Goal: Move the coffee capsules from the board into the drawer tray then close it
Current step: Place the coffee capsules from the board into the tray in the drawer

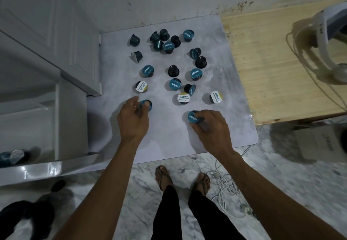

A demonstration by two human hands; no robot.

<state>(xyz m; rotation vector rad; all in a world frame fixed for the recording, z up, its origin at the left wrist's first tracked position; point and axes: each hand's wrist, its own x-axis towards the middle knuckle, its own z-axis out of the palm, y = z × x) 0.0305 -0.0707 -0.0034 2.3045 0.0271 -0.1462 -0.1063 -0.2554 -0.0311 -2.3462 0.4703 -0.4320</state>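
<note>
Several dark coffee capsules with blue or white lids lie scattered over a pale grey board (216, 142). My left hand (132, 119) curls its fingers around a blue-lidded capsule (146, 104) at the board's near left. My right hand (210, 125) grips another blue-lidded capsule (193, 116) at the near right. White-lidded capsules (183, 98) lie just beyond my hands. On the left an open white drawer tray (56, 119) holds a few capsules (13, 157) in its near corner.
A white cabinet (47, 38) stands behind the drawer at the left. A wooden table (272, 67) with a white device and cable sits right of the board. Below are a marble floor, my feet, tangled white cables (227, 187) and a cardboard box (319, 144).
</note>
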